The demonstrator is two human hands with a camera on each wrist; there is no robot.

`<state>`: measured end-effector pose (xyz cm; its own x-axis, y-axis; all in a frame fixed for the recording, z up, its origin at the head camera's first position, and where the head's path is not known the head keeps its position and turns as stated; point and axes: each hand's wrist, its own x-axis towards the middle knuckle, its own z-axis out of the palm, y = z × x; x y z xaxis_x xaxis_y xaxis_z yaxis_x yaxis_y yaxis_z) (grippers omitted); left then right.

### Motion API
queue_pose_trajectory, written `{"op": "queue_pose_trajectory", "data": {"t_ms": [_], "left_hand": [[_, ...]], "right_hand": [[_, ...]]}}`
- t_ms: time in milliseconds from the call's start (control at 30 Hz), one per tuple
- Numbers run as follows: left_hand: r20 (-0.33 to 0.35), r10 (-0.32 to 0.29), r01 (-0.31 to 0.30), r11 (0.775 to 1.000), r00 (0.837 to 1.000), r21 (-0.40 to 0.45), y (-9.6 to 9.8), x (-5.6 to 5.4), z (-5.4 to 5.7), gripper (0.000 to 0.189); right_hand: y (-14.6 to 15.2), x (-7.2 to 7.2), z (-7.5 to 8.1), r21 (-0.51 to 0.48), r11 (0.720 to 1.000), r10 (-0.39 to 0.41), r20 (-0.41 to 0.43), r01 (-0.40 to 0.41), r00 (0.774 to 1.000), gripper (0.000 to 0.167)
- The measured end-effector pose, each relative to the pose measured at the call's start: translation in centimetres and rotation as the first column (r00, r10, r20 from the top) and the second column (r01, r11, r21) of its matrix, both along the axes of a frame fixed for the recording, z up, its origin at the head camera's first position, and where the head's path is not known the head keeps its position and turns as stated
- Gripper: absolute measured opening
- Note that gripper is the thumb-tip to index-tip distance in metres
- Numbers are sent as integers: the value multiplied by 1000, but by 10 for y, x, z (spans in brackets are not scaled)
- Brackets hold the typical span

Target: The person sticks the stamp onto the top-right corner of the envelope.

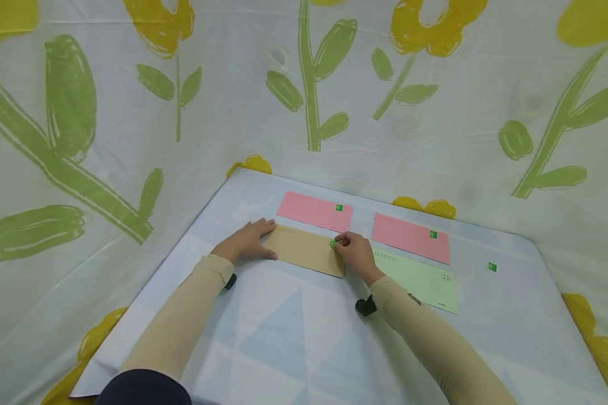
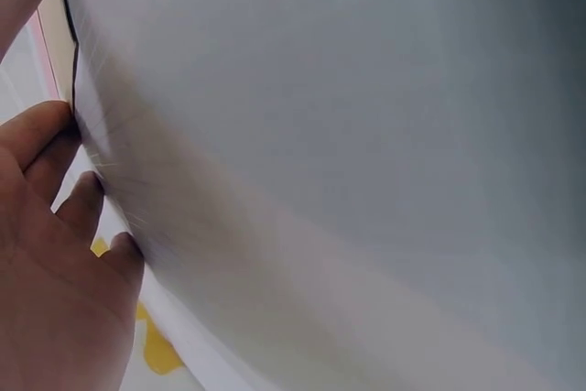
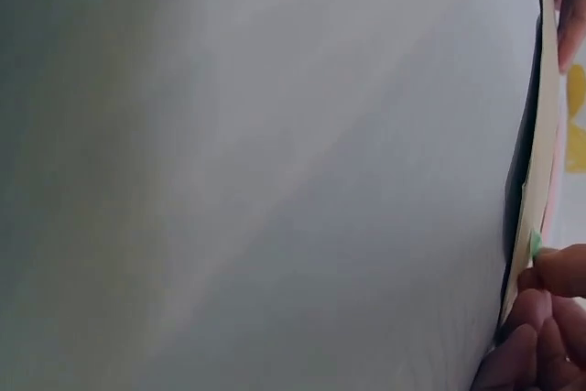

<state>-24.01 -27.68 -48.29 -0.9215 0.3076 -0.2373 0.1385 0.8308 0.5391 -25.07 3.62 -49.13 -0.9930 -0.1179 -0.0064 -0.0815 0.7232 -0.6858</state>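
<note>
A kraft-brown envelope lies flat on the table before me. My left hand rests at its left end, fingers spread and thumb along the near side. At the envelope's upper right corner, my right hand pinches a small green stamp between thumb and fingertips. The right wrist view shows that stamp right at the fingertips of the right hand, against the envelope. In the left wrist view the left hand's fingertips lie at the table's surface.
Behind lie two pink envelopes, each with a green stamp at its upper right. A light green envelope with a printed stamp box lies right of my right hand. Farther right is a loose green stamp on the pale tablecloth.
</note>
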Motion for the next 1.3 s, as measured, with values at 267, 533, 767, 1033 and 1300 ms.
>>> {"op": "queue_pose_trajectory", "data": {"t_ms": [267,533,767,1033,1300], "left_hand": [[-2,4,-4,1000,1000,3,0,-1,-2,101],[6,24,-24,1000,1000,-5,3,0,1,102],[5,31,-31,1000,1000,-6,2,-1,-1,102],[7,32,-32,999,999,-10,2,-3,-2,103],[14,26,-26,1000,1000,-5,3,-1,-1,103]], "right_hand": [[-3,-1,-2,38,999,6,-24,-5,1000,14],[-3,-1,-3,68,998,14,-23,-12,1000,12],[-4,-2,-2,92,996,15,-11,-14,1000,9],[-3,-1,0,83,996,43,-27,-41,999,11],[-2,1,-1,87,995,42,-21,-40,999,11]]}}
